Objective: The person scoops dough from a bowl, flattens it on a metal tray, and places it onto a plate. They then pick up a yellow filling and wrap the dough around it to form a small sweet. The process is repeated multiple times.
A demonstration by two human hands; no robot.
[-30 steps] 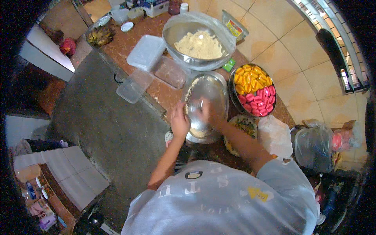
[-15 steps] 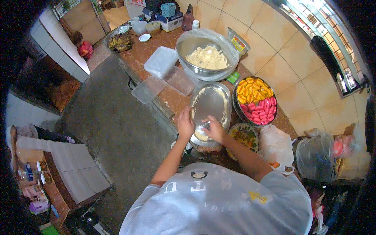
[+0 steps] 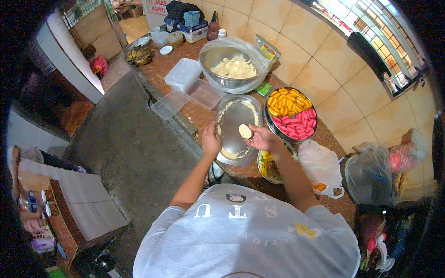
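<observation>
An oval metal tray (image 3: 237, 118) lies on the counter before me, with pale crumbly powder left along its rim and near end. My left hand (image 3: 212, 141) grips the tray's left edge, its fingers closed there. Over the tray's right side my right hand (image 3: 262, 137) holds up a small oval mould (image 3: 245, 131), its face filled level with pale powder. Behind the tray stands a big steel bowl (image 3: 218, 82) lined with clear plastic, a heap of the same powder (image 3: 234, 68) in it. To the right, a round tin (image 3: 268, 121) holds yellow- and pink-wrapped oval sweets (image 3: 296, 124).
Clear plastic containers (image 3: 184, 75) and a flat lid (image 3: 170, 104) lie left of the bowl. A patterned plate (image 3: 270, 169) sits partly under my right forearm, beside a white plastic bag (image 3: 320, 162). Bananas (image 3: 139, 56) rest at the far left; a tiled wall (image 3: 329, 74) bounds the right.
My right hand has lifted from the tray's near end and turned, so the filled face of the mould now shows. My left hand stays at the tray's edge. The view has shifted slightly.
</observation>
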